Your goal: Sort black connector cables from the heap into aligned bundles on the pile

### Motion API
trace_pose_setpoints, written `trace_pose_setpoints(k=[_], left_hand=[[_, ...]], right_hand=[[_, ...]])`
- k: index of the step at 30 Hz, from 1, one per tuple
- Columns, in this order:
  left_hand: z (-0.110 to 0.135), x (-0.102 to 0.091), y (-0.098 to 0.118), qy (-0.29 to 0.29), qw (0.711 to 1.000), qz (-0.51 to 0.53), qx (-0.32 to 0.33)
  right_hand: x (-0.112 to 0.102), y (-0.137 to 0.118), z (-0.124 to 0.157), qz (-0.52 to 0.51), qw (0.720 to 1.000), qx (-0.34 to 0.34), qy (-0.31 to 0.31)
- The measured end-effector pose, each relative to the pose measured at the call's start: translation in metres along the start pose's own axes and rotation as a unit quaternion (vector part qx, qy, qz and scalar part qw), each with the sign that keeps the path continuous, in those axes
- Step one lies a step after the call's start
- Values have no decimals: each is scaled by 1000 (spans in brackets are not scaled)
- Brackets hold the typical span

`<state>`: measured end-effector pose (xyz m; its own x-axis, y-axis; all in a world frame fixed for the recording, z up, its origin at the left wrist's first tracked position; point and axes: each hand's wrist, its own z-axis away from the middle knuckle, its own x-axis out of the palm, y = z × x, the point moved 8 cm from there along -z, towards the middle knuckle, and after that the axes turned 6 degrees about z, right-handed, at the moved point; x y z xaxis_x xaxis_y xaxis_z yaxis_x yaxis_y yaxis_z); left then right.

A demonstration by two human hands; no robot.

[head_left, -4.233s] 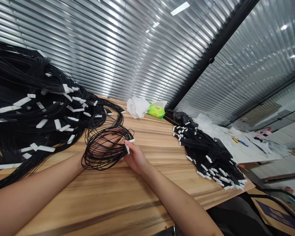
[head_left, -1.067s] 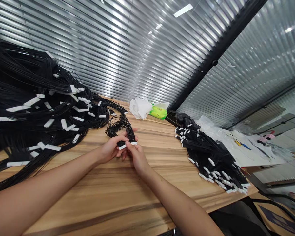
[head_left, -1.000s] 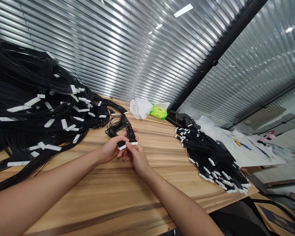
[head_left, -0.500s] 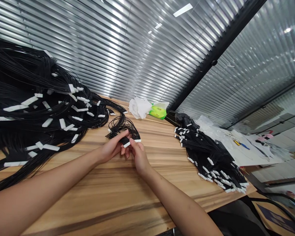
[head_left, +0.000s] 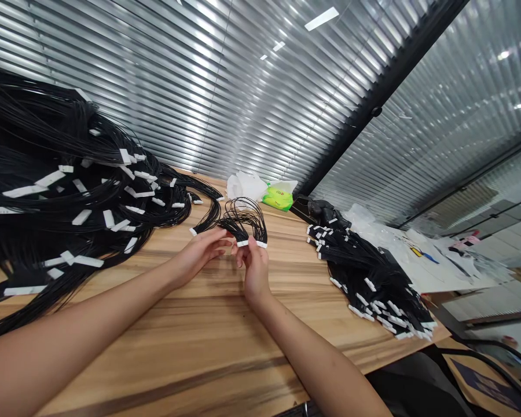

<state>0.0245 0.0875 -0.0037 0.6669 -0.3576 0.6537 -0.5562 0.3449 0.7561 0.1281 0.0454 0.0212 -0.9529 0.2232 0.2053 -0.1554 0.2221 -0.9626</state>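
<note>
Far left, a huge heap of black wires [head_left: 56,191] is sprawling over the wooden table [head_left: 156,353], with white connector strips [head_left: 81,217] sticking out all through it. Moving right, the person's left hand [head_left: 202,252] is reaching out open, its fingers stretching toward a small looped bundle of black wires [head_left: 243,219]. It's hard to tell whether those fingertips are touching any strands. Right next to it, the right hand [head_left: 255,272] is pinching the bundle's white connector ends [head_left: 252,244] between thumb and fingers, with the loops arching up above the table. The two hands are working close together, just apart at the fingertips.

Behind them, a crumpled white tissue [head_left: 245,186] and a green packet [head_left: 278,197] are sitting near the table's far edge. Further right, a dark crumpled item [head_left: 323,211] is lying at the head of a long pile of black wires [head_left: 369,278], its white connectors bunched along both ends. Past that, white sheets [head_left: 429,266] are spreading out beside the pile.
</note>
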Motion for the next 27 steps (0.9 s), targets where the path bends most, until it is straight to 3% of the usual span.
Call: trace_pose_setpoints(k=[4, 11, 15, 22, 27], left_hand=[[-5, -8, -5, 17, 997, 63, -43], [-4, -10, -9, 28, 998, 38, -35], [-3, -3, -8, -3, 998, 28, -53], [6, 22, -6, -131, 988, -77, -38], [5, 10, -5, -36, 992, -120, -32]], right_hand=[[2, 0, 2, 8, 1000, 0, -6], [-5, -7, 5, 15, 999, -28, 24], [-4, -7, 7, 31, 999, -29, 21], [20, -3, 18, 12, 994, -13, -104], [34, 7, 32, 16, 978, 31, -207]])
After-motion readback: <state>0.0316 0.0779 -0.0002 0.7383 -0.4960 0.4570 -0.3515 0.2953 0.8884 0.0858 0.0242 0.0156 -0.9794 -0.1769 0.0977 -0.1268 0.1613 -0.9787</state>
